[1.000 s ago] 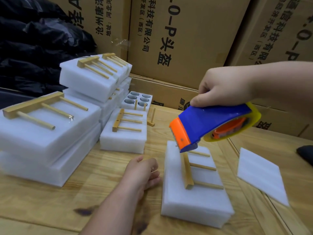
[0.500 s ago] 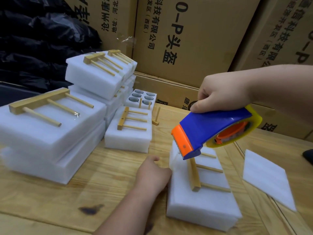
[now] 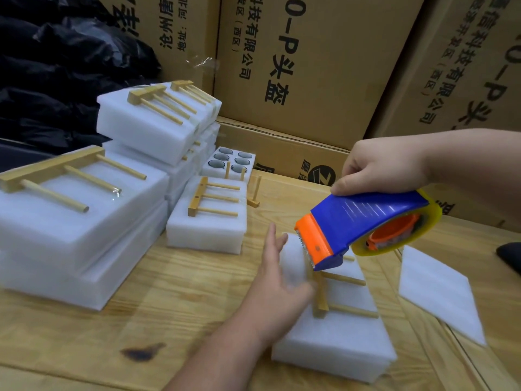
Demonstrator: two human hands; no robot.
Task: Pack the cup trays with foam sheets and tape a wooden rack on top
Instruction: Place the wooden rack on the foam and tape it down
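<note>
taping step: right hand [image 3: 377,167] grips the tape dispenser [image 3: 363,224] over the wooden rack [image 3: 321,303] on the foam pack [image 3: 332,345], lower centre (blurred); left hand [image 3: 279,280], fingers straight, steadies its side. next, press tape across.

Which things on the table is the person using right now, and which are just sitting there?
In use:
- tape dispenser, held by the right hand
- foam pack with the wooden rack on top
- left hand, touching that pack

Just sitting there:
- finished packs
- open cup tray
- loose foam sheet
- cardboard boxes
</note>
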